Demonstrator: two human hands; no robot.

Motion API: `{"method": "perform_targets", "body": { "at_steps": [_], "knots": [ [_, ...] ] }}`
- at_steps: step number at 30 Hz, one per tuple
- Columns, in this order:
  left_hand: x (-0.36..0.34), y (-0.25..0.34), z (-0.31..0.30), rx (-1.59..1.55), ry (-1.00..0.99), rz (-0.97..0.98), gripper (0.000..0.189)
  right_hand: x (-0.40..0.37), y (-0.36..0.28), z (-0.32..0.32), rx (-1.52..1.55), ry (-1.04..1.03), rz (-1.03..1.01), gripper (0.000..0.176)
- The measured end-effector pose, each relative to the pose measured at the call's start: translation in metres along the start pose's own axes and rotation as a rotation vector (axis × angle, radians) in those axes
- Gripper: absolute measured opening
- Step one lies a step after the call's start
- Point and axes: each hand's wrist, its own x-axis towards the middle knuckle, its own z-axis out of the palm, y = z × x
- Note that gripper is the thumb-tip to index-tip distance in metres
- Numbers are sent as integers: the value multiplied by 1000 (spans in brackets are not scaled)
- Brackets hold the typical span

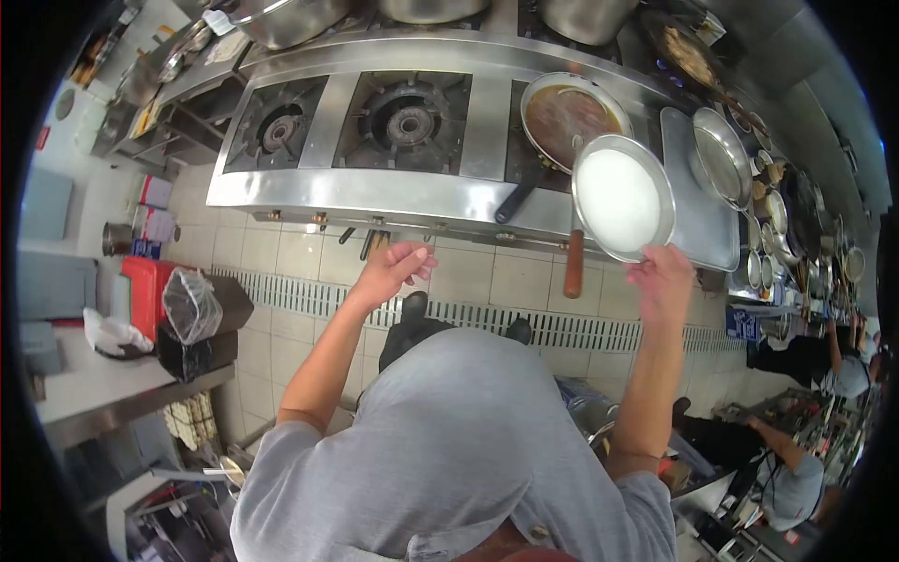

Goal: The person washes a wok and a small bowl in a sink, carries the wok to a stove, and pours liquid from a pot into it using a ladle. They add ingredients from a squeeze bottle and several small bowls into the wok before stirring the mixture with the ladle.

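Passage lies open over the middle burner (pixel 409 125) — rightward, the white-filled bowl (pixel 618 199) and pan (pixel 559 110) obstruct.

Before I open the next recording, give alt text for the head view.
A person's right hand holds a metal bowl of something white by its rim, near a pan of brown liquid on a stove. The left hand, loosely curled, hangs in front of the stove.

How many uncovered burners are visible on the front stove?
2 round black metal burners: one leftmost, one beside it. Another may hide under the round metal pan of brown liquid.
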Motion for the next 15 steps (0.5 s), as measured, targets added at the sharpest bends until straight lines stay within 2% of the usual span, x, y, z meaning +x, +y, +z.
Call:
{"method": "perform_targets", "body": {
  "at_steps": [5, 9, 15],
  "knots": [
    [6, 35, -66, 56, -101, 108, 37, -28, 43, 89, 210, -28, 34, 20],
    [2, 57, -94, 97, -140, 158, 37, -40, 61, 131, 243, -2, 89, 20],
    [-5, 42, -112, 72, -158, 138, 40, -45, 48, 134, 204, 47, 51, 19]
  ]
}}
